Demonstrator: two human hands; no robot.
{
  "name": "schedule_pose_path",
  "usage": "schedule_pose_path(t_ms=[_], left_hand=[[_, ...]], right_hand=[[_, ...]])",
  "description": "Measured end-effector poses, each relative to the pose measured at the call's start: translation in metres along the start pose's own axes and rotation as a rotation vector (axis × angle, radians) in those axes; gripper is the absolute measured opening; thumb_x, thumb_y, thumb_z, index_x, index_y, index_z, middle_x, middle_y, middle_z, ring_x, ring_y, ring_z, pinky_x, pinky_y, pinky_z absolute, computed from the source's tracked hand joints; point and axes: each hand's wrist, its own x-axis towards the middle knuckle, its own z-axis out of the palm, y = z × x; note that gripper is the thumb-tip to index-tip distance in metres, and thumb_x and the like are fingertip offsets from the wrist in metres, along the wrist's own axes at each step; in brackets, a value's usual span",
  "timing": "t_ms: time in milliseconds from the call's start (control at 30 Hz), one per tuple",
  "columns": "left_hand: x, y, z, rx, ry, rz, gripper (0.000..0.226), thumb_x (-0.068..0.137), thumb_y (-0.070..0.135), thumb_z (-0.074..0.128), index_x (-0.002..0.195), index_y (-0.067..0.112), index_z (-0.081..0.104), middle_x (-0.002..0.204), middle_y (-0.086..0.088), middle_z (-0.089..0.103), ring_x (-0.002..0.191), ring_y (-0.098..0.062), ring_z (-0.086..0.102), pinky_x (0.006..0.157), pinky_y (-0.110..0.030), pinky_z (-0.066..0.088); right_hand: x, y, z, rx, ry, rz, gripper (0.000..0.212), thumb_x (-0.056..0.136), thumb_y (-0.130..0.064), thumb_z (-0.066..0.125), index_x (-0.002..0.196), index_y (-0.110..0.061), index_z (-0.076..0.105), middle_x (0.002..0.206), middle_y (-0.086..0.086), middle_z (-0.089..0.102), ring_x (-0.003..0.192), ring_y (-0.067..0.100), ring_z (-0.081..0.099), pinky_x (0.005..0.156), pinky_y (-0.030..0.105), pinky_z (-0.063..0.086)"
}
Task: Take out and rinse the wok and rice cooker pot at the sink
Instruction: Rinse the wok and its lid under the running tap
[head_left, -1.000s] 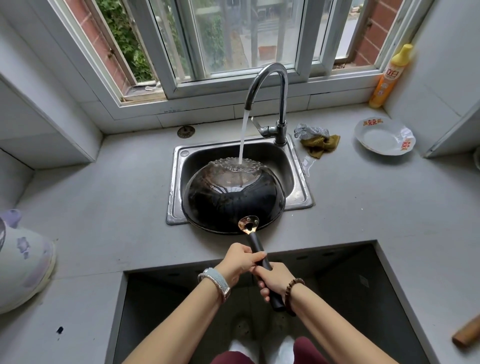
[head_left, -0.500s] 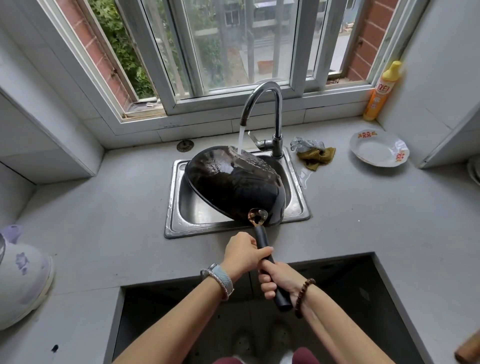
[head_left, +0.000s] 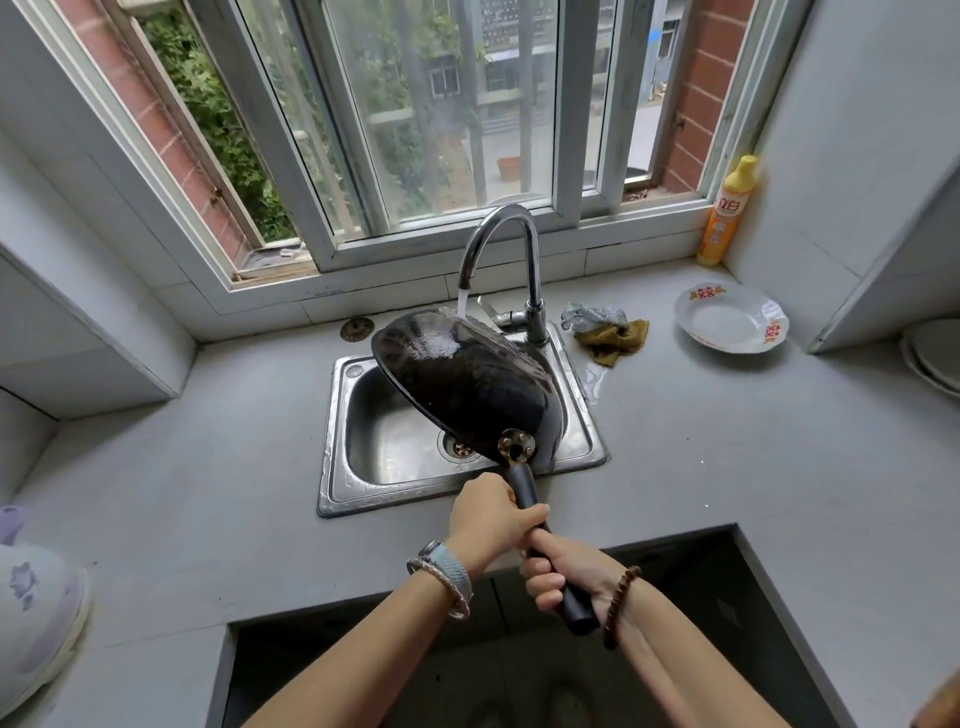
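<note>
Wok (head_left: 467, 379) tilts underside-up over the sink (head_left: 328, 447), faucet (head_left: 525, 249) stream hitting its far edge — left hand (head_left: 488, 519) and right hand (head_left: 563, 571) both curled tight round the handle (head_left: 523, 491) — mid-rinse, I judge; next I'd roll it so water reaches inside.

home kitchen, steel sink (head_left: 358, 467) with tap (head_left: 519, 249), dish soap bottle (head_left: 727, 213), plate (head_left: 727, 322)
</note>
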Motion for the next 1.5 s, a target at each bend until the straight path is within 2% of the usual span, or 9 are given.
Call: schedule_pose_path(t_ms=[133, 267, 467, 733, 867, 1067, 1167, 1367, 1500], left_hand=[[0.001, 0.015, -0.003, 0.076, 0.058, 0.047, 0.047, 0.075, 0.044, 0.068, 0.050, 0.017, 0.039, 0.049, 0.005, 0.042, 0.048, -0.010, 0.039, 0.045, -0.025, 0.026], [0.004, 0.028, -0.004, 0.087, 0.070, 0.072, 0.041, 0.073, 0.042, 0.068, 0.054, 0.017, 0.042, 0.057, 0.003, 0.048, 0.055, -0.014, 0.045, 0.044, -0.025, 0.026], [0.009, 0.039, -0.009, 0.115, 0.075, 0.090, 0.043, 0.073, 0.038, 0.069, 0.050, 0.017, 0.039, 0.055, 0.003, 0.043, 0.049, -0.010, 0.040, 0.043, -0.025, 0.025], [0.008, 0.018, -0.001, 0.024, 0.018, 0.018, 0.043, 0.073, 0.047, 0.068, 0.054, 0.017, 0.044, 0.053, 0.003, 0.050, 0.054, -0.014, 0.048, 0.049, -0.026, 0.034], [0.003, 0.007, -0.003, -0.029, 0.001, -0.024, 0.050, 0.075, 0.044, 0.069, 0.045, 0.017, 0.040, 0.043, 0.003, 0.041, 0.048, -0.013, 0.040, 0.051, -0.027, 0.034], [-0.002, -0.017, -0.001, -0.143, -0.027, -0.075, 0.054, 0.077, 0.042, 0.071, 0.043, 0.018, 0.037, 0.040, 0.004, 0.035, 0.045, -0.012, 0.034, 0.054, -0.027, 0.033], [-0.005, -0.030, 0.004, -0.150, -0.048, -0.112, 0.059, 0.078, 0.042, 0.071, 0.042, 0.017, 0.032, 0.035, 0.003, 0.032, 0.044, -0.012, 0.030, 0.049, -0.026, 0.029], [-0.012, -0.047, 0.014, -0.247, -0.094, -0.173, 0.056, 0.078, 0.042, 0.072, 0.043, 0.017, 0.036, 0.046, 0.002, 0.041, 0.048, -0.013, 0.034, 0.051, -0.026, 0.030], [-0.016, -0.055, 0.021, -0.328, -0.112, -0.215, 0.057, 0.077, 0.041, 0.072, 0.043, 0.019, 0.032, 0.046, 0.002, 0.036, 0.050, -0.016, 0.031, 0.053, -0.027, 0.029]], right_hand=[[-0.008, -0.009, -0.007, 0.092, -0.044, 0.029, 0.030, 0.096, -0.031, 0.053, 0.075, -0.012, 0.043, 0.049, -0.004, 0.033, 0.030, 0.003, 0.028, 0.027, 0.015, 0.024], [-0.015, -0.017, -0.011, 0.170, -0.084, 0.039, 0.031, 0.095, -0.029, 0.054, 0.072, -0.012, 0.043, 0.048, -0.004, 0.032, 0.028, 0.003, 0.028, 0.026, 0.014, 0.024], [-0.021, -0.028, -0.012, 0.226, -0.115, 0.057, 0.033, 0.094, -0.030, 0.055, 0.069, -0.011, 0.045, 0.049, -0.004, 0.032, 0.028, 0.003, 0.029, 0.026, 0.013, 0.025], [-0.015, -0.022, -0.011, 0.003, -0.037, 0.067, 0.026, 0.096, -0.026, 0.053, 0.076, -0.013, 0.044, 0.052, -0.005, 0.032, 0.031, 0.002, 0.028, 0.028, 0.014, 0.026], [-0.012, -0.019, -0.002, -0.100, -0.001, 0.068, 0.024, 0.096, -0.024, 0.052, 0.076, -0.012, 0.046, 0.051, -0.006, 0.033, 0.032, 0.002, 0.029, 0.030, 0.014, 0.027], [-0.002, -0.012, 0.012, -0.201, 0.040, 0.086, 0.018, 0.097, -0.018, 0.047, 0.080, -0.012, 0.046, 0.049, -0.005, 0.036, 0.032, 0.003, 0.030, 0.031, 0.014, 0.029], [0.004, -0.002, 0.016, -0.273, 0.074, 0.081, 0.012, 0.096, -0.014, 0.045, 0.085, -0.012, 0.046, 0.048, -0.005, 0.037, 0.033, 0.003, 0.031, 0.033, 0.014, 0.030], [0.013, 0.014, 0.016, -0.333, 0.134, 0.074, 0.008, 0.094, -0.011, 0.047, 0.088, -0.011, 0.051, 0.048, -0.003, 0.040, 0.034, 0.005, 0.033, 0.033, 0.016, 0.031], [0.014, 0.020, 0.015, -0.374, 0.165, 0.079, 0.007, 0.093, -0.010, 0.049, 0.087, -0.011, 0.051, 0.052, -0.001, 0.042, 0.035, 0.006, 0.036, 0.035, 0.017, 0.033]])
